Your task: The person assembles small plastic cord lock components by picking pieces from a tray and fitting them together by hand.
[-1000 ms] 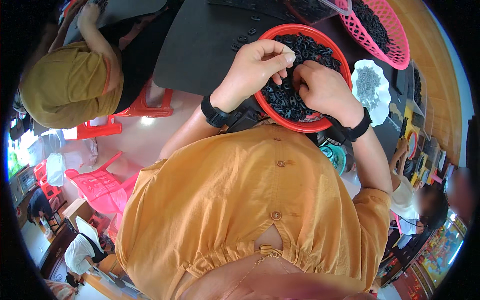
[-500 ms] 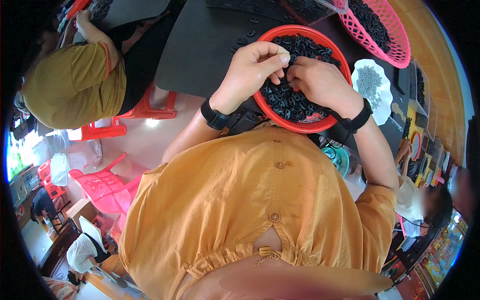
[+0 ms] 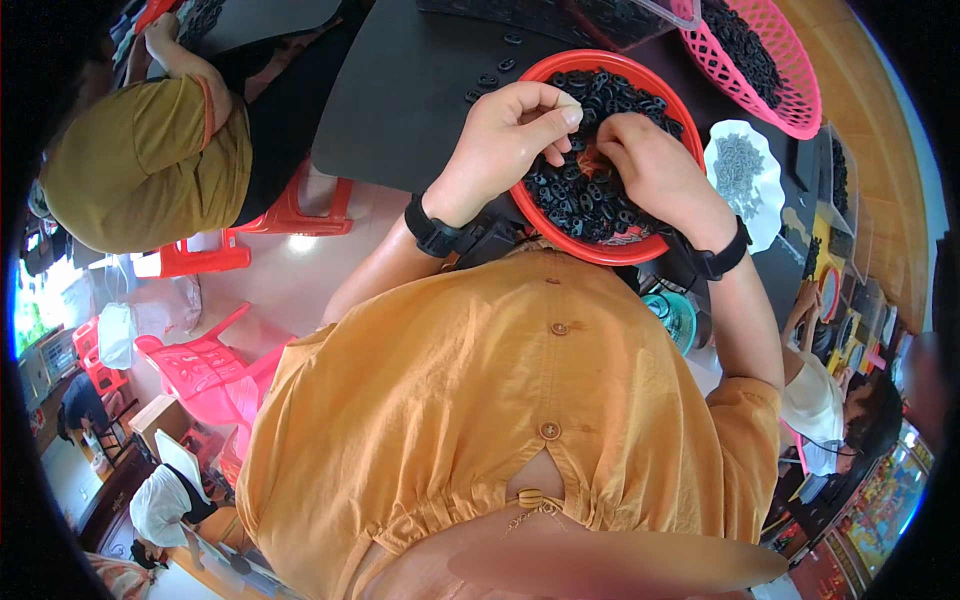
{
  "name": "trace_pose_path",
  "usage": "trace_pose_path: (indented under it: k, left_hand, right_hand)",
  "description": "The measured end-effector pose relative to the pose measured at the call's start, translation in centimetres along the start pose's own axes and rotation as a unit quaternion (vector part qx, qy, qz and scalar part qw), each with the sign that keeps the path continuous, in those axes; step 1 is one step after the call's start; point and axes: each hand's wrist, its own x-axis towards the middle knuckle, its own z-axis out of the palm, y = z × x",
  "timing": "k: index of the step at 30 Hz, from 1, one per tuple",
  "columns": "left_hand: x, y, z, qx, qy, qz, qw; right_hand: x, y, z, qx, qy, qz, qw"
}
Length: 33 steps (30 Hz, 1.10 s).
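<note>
Over the left side of a round red basin (image 3: 590, 251), my left hand (image 3: 500, 137) is closed in a pinch, thumb against forefinger. Anything between those fingertips is too small to make out. Inside the basin lie many small black oval pieces (image 3: 570, 206) with holes in them. My right hand (image 3: 662, 172) reaches in from the right, its fingers curled down among the pieces. Those fingertips are partly hidden, so what they grip does not show. A patch of the basin's red bottom is visible between the two hands.
Several loose black pieces (image 3: 487, 80) lie on the dark table (image 3: 400, 110). To the right are a white scalloped dish (image 3: 768, 205) of small grey pieces and a pink basket (image 3: 800, 118) of black parts. A co-worker in an olive shirt (image 3: 150, 165) sits at left.
My right hand has drawn a little to the right, away from my left fingertips, baring some of the basin's bottom. My left hand holds nearly the same pinch and place.
</note>
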Motion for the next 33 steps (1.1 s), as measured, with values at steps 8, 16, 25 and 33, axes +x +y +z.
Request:
trace_pose_path:
  k: [8,16,25,33]
  left_hand:
    - [0.1,0.1,0.2,0.038,0.003,0.002,0.999]
    - [0.0,-0.1,0.1,0.027,0.006,0.000,1.000]
    - [-0.3,1.0,1.0,-0.020,-0.030,-0.011,0.999]
    - [-0.1,1.9,1.7,-0.103,-0.080,-0.050,0.990]
  right_hand:
    - [1.0,-1.0,-0.5,-0.077,-0.059,-0.059,0.994]
    - [3.1,-1.0,-0.8,-0.109,-0.157,-0.051,0.980]
    - [-0.8,-1.7,0.7,0.511,0.053,0.123,0.849]
    - [-1.9,-1.8,1.4,0.653,0.112,0.099,0.743]
